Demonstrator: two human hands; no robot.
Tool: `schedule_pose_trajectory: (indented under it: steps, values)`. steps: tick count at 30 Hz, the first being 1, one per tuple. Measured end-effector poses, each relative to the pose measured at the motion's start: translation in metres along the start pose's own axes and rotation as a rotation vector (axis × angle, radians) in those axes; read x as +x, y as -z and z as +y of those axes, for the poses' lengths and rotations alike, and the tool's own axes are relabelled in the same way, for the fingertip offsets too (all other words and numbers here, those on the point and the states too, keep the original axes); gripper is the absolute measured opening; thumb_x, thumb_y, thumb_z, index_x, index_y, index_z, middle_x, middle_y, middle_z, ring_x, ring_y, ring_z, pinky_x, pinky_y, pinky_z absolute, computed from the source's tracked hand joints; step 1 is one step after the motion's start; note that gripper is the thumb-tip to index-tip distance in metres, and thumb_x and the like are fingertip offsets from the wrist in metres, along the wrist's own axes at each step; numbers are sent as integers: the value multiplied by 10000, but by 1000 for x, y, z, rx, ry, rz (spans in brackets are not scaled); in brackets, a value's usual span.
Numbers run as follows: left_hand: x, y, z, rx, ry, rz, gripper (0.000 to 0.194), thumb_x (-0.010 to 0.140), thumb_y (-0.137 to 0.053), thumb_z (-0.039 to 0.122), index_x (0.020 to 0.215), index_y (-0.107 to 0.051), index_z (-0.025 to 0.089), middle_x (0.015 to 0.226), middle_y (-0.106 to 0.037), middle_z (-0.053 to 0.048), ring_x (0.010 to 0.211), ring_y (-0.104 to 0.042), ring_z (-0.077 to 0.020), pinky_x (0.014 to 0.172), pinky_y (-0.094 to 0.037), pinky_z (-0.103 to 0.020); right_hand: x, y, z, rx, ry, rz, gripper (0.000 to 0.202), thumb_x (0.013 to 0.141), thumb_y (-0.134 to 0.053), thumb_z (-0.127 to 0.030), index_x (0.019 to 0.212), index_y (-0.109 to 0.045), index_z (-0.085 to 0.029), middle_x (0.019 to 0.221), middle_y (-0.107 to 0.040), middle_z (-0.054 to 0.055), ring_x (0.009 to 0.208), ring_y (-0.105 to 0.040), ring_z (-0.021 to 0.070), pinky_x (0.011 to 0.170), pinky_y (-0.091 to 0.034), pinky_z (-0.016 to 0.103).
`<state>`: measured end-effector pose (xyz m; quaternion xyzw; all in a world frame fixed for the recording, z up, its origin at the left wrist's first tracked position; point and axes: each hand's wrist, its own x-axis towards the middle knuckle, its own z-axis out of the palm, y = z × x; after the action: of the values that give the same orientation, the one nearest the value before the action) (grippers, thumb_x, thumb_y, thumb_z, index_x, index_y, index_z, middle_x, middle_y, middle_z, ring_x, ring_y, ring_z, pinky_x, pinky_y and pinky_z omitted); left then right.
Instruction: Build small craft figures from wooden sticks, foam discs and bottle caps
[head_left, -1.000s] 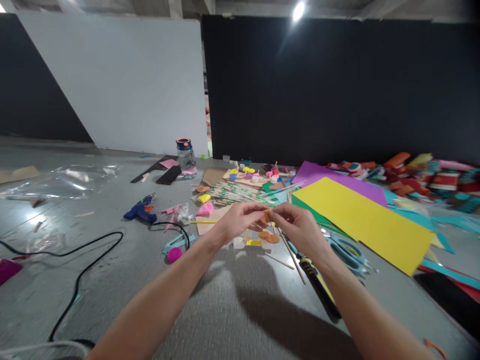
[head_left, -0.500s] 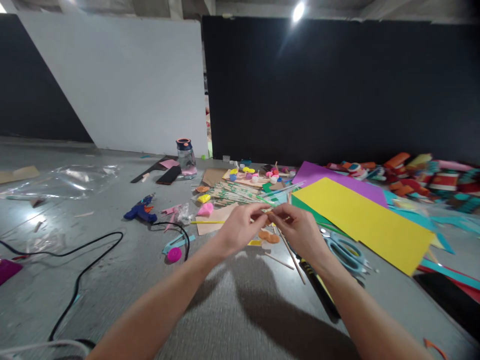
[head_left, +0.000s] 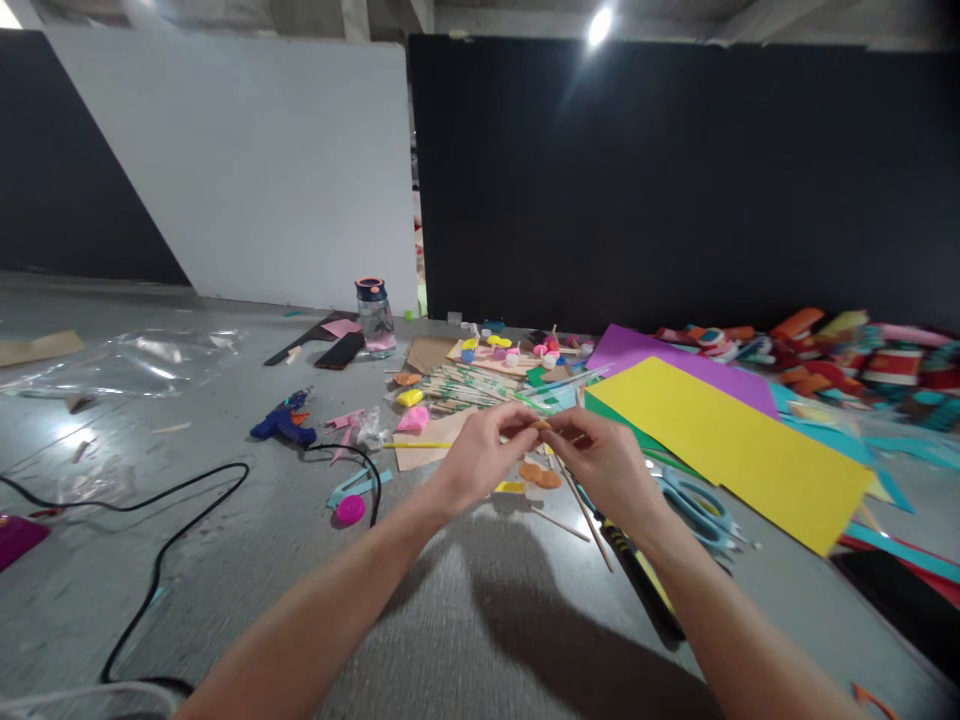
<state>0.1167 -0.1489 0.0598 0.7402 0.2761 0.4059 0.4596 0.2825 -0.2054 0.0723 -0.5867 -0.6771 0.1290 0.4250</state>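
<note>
Head view: since the earlier frame, the small orange piece (head_left: 540,426) had turned slightly, its orange side showing where a paler patch had faced the camera; the hands had barely shifted. It lay between the fingertips of both hands, above the desk (head_left: 450,630). The grip of the left hand (head_left: 484,455) was narrow, thumb and finger pinched on the piece; the grip of the right hand (head_left: 604,462) was likewise closed on its opposite side. Just below the joined grip lay an orange figure-eight piece (head_left: 540,476) and, near it, a thin wooden stick (head_left: 561,523). A utility knife (head_left: 649,590) lay partly beneath the right forearm, and grey-blue scissors (head_left: 699,508) to the right of the right grip, near a yellow sheet (head_left: 742,450). Beyond the left grip spread patterned paper straws (head_left: 469,386); well to its left lay a blue glue gun (head_left: 285,422).
</note>
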Motion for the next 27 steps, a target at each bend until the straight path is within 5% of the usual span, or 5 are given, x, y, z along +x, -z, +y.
schedule_pose_trajectory:
  steps: [14,27]
  values:
    - [0,-2,-2,-12,12,9,147,890,-554,184,979,-669,159,962,-743,-61,892,-706,-179,804,-581,-306,-2,-1,-4,-59,38,23,162,927,-597,-325,930,-718,-217,835,-740,29,689,-644,185,634,-447,300]
    - [3,12,9,-229,290,-158,143,914,-613,265,1000,-634,153,845,-721,-61,751,-724,-154,668,-588,-261,0,-2,-1,168,-119,30,259,883,-620,-422,779,-666,-189,671,-647,2,593,-539,144,565,-388,275]
